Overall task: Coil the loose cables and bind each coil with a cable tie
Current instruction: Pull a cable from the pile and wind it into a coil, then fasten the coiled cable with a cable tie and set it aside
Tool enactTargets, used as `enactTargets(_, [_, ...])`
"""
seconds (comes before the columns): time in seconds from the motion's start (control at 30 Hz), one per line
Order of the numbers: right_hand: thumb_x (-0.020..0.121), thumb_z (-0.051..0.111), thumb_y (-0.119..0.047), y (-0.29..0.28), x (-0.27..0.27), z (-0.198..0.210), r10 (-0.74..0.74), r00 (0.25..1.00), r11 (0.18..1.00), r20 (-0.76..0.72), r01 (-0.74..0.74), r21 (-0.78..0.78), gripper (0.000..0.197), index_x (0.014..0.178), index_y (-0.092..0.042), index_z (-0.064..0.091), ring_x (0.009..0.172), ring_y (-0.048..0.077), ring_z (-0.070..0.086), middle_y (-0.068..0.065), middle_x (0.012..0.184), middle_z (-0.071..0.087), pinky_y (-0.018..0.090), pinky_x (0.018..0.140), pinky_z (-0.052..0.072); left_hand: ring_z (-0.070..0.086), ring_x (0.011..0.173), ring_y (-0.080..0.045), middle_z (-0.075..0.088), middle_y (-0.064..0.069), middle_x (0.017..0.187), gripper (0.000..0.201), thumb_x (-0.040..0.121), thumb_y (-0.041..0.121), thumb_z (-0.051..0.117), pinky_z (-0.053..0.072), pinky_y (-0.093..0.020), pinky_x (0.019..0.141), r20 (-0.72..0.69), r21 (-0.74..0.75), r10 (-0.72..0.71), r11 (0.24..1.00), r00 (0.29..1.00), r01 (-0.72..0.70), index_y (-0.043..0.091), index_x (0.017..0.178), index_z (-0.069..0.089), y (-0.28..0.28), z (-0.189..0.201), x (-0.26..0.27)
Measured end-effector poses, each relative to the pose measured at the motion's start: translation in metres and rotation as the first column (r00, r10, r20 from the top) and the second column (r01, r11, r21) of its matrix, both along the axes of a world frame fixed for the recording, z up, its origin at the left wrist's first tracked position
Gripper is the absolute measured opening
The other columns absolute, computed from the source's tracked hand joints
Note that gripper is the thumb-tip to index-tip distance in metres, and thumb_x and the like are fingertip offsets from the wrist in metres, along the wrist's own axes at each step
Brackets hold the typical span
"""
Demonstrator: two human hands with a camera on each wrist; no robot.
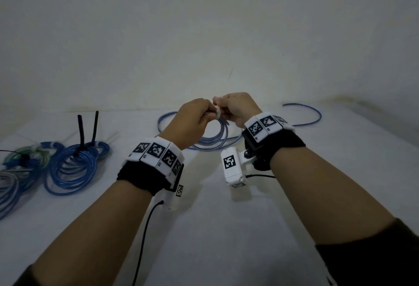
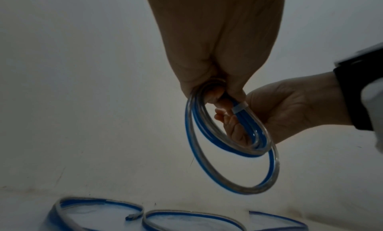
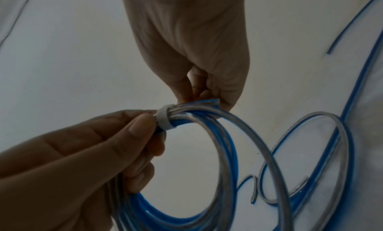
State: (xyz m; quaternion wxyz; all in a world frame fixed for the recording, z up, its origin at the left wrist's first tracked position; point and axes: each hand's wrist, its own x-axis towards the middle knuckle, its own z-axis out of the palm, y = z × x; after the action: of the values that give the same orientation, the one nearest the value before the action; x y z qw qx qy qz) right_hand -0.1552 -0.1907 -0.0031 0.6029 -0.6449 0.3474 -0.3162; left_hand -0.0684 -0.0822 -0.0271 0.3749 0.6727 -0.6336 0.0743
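Note:
I hold a small coil of blue and clear cable above the white table. My left hand grips the coil's top, fingers curled round the strands. A white cable tie is wrapped round the strands right beside those fingers; it shows plainly in the left wrist view and the right wrist view. My right hand pinches the tie where it meets the coil. The coil hangs freely below both hands.
A loose blue cable lies in loops on the table behind my hands. At the left lie several bound coils, one with two black ties sticking up, and a greenish coil. A pale wall rises behind the table.

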Motion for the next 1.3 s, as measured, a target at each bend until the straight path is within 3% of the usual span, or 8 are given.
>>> enactTargets(0.3, [0.084, 0.065, -0.033, 0.043, 0.003, 0.018, -0.074, 0.996, 0.921, -0.057, 0.046, -0.387, 0.028, 0.088, -0.006, 0.058, 0.075, 0.021, 0.057, 0.005, 0.086, 0.06, 0.036, 0.074, 0.048, 0.053, 0.085, -0.009, 0.067, -0.006, 0.097, 0.017, 0.089, 0.006, 0.054, 0.033, -0.007, 0.071, -0.102, -0.13, 0.152, 0.978, 0.983, -0.165, 0.004, 0.1, 0.067, 0.031, 0.015, 0.0])
enactTargets(0.43, [0.094, 0.051, -0.02, 0.075, 0.007, 0.027, 0.099, 0.995, 0.948, -0.022, -0.101, -0.303, 0.023, 0.075, -0.008, 0.051, 0.062, 0.022, 0.062, 0.011, 0.078, 0.06, 0.04, 0.071, 0.056, 0.059, 0.097, -0.02, 0.067, -0.011, 0.105, 0.022, 0.09, 0.009, 0.054, 0.033, -0.01, 0.077, -0.169, -0.158, 0.286, 0.937, 0.943, -0.312, 0.005, 0.108, 0.065, 0.049, 0.022, 0.006])
enactTargets(0.57, [0.093, 0.054, -0.016, 0.095, 0.012, 0.026, 0.192, 0.981, 0.954, 0.007, -0.185, -0.237, 0.022, 0.089, 0.003, 0.062, 0.064, 0.022, 0.065, 0.011, 0.077, 0.064, 0.034, 0.069, 0.059, 0.061, 0.092, -0.026, 0.068, -0.014, 0.099, 0.028, 0.093, 0.005, 0.042, 0.045, -0.028, 0.075, -0.282, -0.05, 0.184, 0.977, 0.942, -0.206, 0.009, 0.109, 0.064, 0.075, 0.027, 0.003])
enactTargets(0.73, [0.088, 0.062, -0.012, 0.109, 0.021, 0.015, 0.324, 0.945, 0.93, 0.04, -0.31, -0.197, 0.026, 0.108, 0.006, 0.062, 0.072, 0.022, 0.063, 0.018, 0.086, 0.066, 0.028, 0.068, 0.057, 0.059, 0.094, -0.016, 0.063, -0.002, 0.093, 0.028, 0.094, -0.002, 0.036, 0.05, -0.025, 0.088, -0.732, -0.021, 0.021, 0.998, 0.681, -0.053, 0.009, 0.106, 0.06, 0.107, 0.025, 0.011])
enactTargets(0.8, [0.089, 0.06, -0.005, 0.112, 0.023, 0.011, 0.408, 0.909, 0.909, 0.082, -0.396, -0.127, 0.024, 0.109, 0.008, 0.061, 0.064, 0.018, 0.06, 0.013, 0.078, 0.063, 0.022, 0.062, 0.055, 0.059, 0.093, -0.01, 0.064, 0.0, 0.099, 0.028, 0.093, 0.001, 0.041, 0.049, -0.022, 0.085, -0.629, -0.006, 0.072, 0.995, 0.774, -0.097, 0.01, 0.108, 0.063, 0.12, 0.024, 0.02])
enactTargets(0.9, [0.088, 0.059, -0.001, 0.122, 0.031, 0.003, 0.502, 0.858, 0.865, 0.107, -0.499, -0.056, 0.016, 0.103, 0.005, 0.061, 0.062, 0.018, 0.058, 0.012, 0.075, 0.06, 0.021, 0.061, 0.055, 0.057, 0.102, -0.017, 0.066, -0.006, 0.108, 0.026, 0.088, 0.013, 0.051, 0.045, -0.029, 0.089, -0.204, -0.059, 0.288, 0.95, 0.936, -0.306, 0.009, 0.108, 0.067, 0.141, 0.017, 0.045])
enactTargets(1.13, [0.086, 0.06, 0.003, 0.163, 0.077, -0.02, 0.521, 0.846, 0.843, 0.114, -0.531, 0.087, 0.004, 0.088, 0.004, 0.056, 0.06, 0.02, 0.063, 0.019, 0.075, 0.061, 0.024, 0.059, 0.058, 0.06, 0.08, -0.015, 0.065, -0.002, 0.091, 0.015, 0.087, 0.015, 0.06, 0.048, -0.026, 0.073, -0.223, 0.185, 0.488, 0.871, 0.844, -0.455, 0.016, 0.102, 0.064, 0.188, 0.0, 0.089])
enactTargets(1.3, [0.083, 0.064, 0.002, 0.193, 0.116, -0.042, 0.526, 0.833, 0.842, -0.171, -0.539, -0.038, 0.015, 0.078, -0.011, 0.057, 0.076, 0.03, 0.066, 0.018, 0.089, 0.064, 0.041, 0.072, 0.059, 0.057, 0.08, -0.015, 0.067, -0.007, 0.091, 0.013, 0.082, 0.013, 0.068, 0.044, -0.022, 0.071, -0.171, 0.254, 0.636, 0.767, 0.753, -0.59, 0.01, 0.094, 0.064, 0.218, -0.009, 0.118])
